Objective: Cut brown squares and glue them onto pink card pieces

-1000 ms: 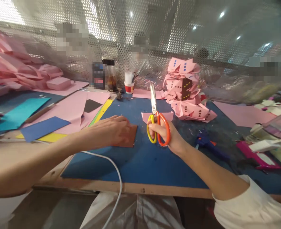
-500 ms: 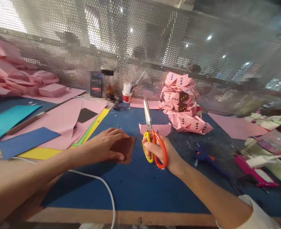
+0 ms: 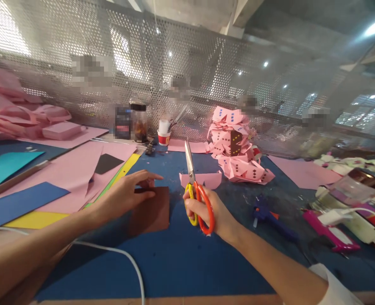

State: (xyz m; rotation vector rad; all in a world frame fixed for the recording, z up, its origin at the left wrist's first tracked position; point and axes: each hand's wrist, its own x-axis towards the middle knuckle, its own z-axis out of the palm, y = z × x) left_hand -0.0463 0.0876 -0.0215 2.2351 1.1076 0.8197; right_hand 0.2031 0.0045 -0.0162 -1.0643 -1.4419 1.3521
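In the head view, my right hand (image 3: 213, 208) grips a pair of scissors (image 3: 190, 166), its fingers through the yellow and orange-red handles. The blades are closed and point away from me. My left hand (image 3: 128, 190) is over the upper left part of a brown sheet of paper (image 3: 152, 214), thumb and index finger apart. Whether its fingertips touch the sheet I cannot tell. Just beyond the scissors lies a folded pink paper piece (image 3: 213, 180), partly hidden by my right hand.
Stacked pink folded pieces with printed dots (image 3: 230, 140) stand farther back. A blue glue gun (image 3: 274, 220) lies right, beside a magenta object (image 3: 330, 235). Coloured sheets (image 3: 63, 169) cover the left side. A white cable (image 3: 120, 250) crosses the front of the blue mat (image 3: 187, 267).
My left hand has lifted and shifted left off the brown paper, uncovering more of it. The right hand still holds the scissors in much the same pose. The camera view has tilted up slightly.
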